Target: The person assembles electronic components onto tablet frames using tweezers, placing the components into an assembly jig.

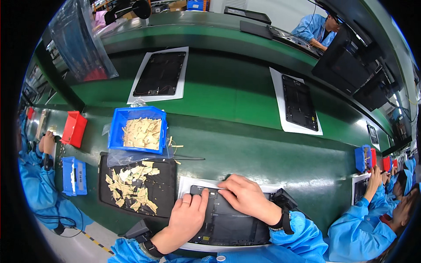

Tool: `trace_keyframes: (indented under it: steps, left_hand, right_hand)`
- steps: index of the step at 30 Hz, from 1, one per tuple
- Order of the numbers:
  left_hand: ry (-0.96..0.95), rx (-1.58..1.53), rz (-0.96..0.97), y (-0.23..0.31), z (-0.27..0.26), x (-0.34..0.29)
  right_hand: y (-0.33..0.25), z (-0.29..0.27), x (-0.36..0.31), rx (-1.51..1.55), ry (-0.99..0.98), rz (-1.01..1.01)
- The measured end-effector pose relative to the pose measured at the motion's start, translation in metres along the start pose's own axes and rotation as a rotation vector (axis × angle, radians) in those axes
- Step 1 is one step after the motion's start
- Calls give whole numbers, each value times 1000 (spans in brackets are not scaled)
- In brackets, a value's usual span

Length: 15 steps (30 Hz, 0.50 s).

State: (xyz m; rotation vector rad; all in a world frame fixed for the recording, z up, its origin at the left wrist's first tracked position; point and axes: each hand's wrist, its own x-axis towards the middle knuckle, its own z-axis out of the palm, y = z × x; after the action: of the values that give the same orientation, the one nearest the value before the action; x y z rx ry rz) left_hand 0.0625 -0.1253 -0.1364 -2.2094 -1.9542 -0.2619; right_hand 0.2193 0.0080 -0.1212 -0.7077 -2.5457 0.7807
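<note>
A flat black tablet housing (232, 225) lies on a white sheet (186, 182) at the table's near edge, its inner side up. My left hand (186, 218) rests on the housing's left part, fingers stretched out and the index fingertip pressing close to the top left corner. Just right of it, my right hand (247, 197) bends over the upper edge, thumb and index fingertips close together there. Whatever small thing may be between them is too hidden to make out. Left of the housing, a black tray (164, 188) bears a heap of cream-coloured paper-like pieces (131, 186).
Behind the tray stands a blue bin (163, 131) full of similar cream pieces. Two more black housings (160, 72) lie on white sheets on the raised green shelf. A red bin (74, 128) and a small blue bin (74, 175) stand left. Co-workers sit on both sides.
</note>
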Motion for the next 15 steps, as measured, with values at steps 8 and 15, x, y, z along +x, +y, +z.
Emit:
trace_keyframes:
  steps: [8,15]
  left_hand:
    - [126,-314,-158,-11,-4,-2]
    - [186,-200,-54,-8,-16,8]
  right_hand:
    - [0,1,22,-97,-128,-79]
    - [-1,-5,37,-48,-322,57]
